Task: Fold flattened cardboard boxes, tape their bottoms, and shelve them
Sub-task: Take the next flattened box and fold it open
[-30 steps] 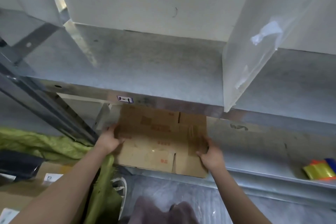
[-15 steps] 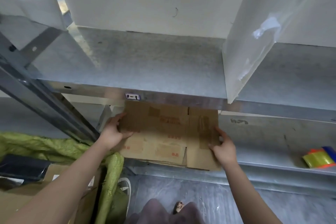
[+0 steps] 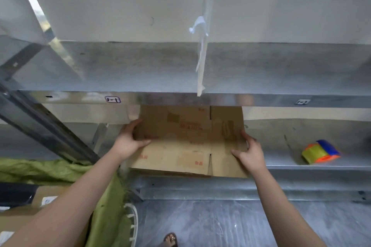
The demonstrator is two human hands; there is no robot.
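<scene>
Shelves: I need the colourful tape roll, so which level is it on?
The lower shelf: the tape roll sits there, right of the flattened cardboard. The upper shelf shows none.

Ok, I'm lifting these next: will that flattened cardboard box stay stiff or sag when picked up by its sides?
Probably fairly stiff: the flattened cardboard box overhangs the shelf without drooping. Its slit flaps may hinge at the crease. Likely light: the left hand and right hand grip only its edges.

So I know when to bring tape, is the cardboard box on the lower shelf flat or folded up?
Flat: the cardboard box lies on the shelf with no walls raised, left hand and right hand gripping its sides.
</scene>
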